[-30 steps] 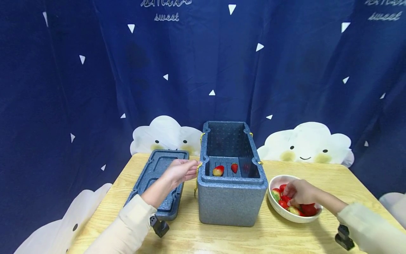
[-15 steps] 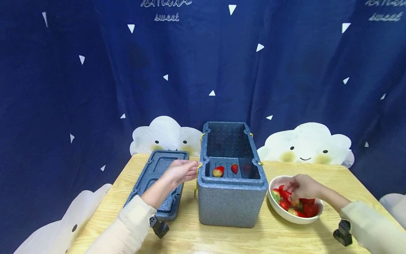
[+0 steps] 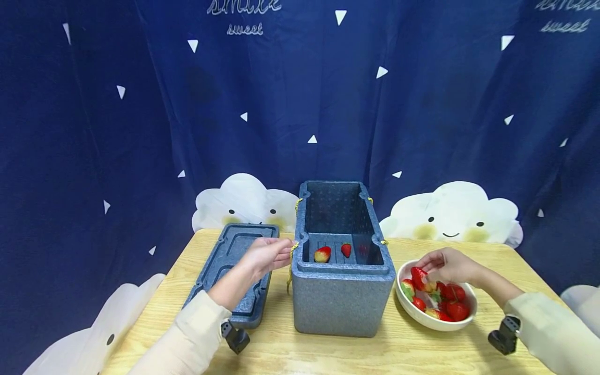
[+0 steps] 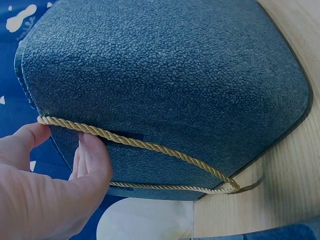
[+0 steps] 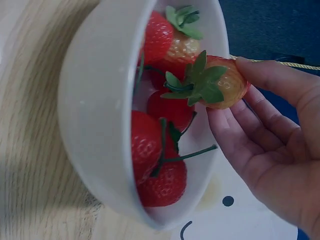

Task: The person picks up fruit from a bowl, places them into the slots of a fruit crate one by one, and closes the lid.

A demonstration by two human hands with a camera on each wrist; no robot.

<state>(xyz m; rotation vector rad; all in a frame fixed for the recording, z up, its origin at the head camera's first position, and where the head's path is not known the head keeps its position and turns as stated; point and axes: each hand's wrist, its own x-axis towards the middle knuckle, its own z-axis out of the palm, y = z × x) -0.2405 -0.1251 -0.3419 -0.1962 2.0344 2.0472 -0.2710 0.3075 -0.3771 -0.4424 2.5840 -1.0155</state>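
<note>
My right hand [image 3: 452, 266] pinches a red strawberry [image 5: 227, 82] with a pale top and green leaves, thumb on one side and fingers on the other. That strawberry is at the inner left side of a white bowl [image 3: 438, 326], over several other strawberries [image 5: 162, 182]. My left hand [image 3: 268, 255] touches the left side of a dark blue-grey foam box [image 3: 338, 307]. Its thumb is at the upper end of a yellow rope handle [image 4: 150, 146], with the other fingertips against the wall by the rope. Two strawberries, one half pale [image 3: 322, 254] and one red [image 3: 346, 250], lie on the box floor.
Left of the box, the matching lid [image 3: 253, 307] lies on the wooden table [image 3: 328, 357], partly under my left forearm. Behind the table hangs a dark blue curtain [image 3: 281, 104] with cloud prints. Both wrists carry small black camera mounts.
My right hand has risen slightly out of the strawberries in the bowl, with one strawberry pinched and now plainly visible. My left hand and the box stay in place.
</note>
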